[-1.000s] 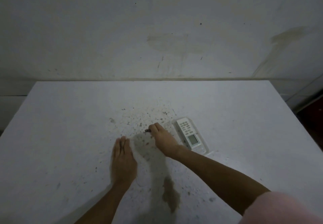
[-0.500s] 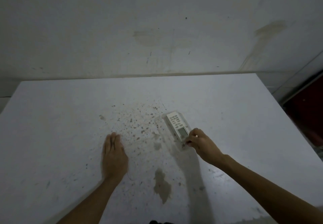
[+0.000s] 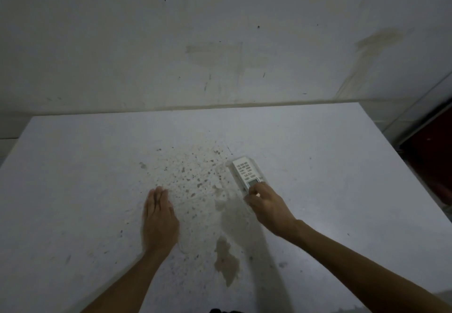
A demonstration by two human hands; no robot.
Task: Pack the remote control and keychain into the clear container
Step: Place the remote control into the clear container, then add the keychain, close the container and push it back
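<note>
Fingers of right hand (image 3: 267, 205) touch remote control (image 3: 247, 172).

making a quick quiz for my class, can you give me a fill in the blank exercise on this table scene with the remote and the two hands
1. The remote control lies with its buttons facing ____.
2. The hand at the near end of the remote is the ____ hand.
3. The left hand rests palm ____ on the table.
4. The remote's colour is ____.

Missing words: up; right; down; white
</note>
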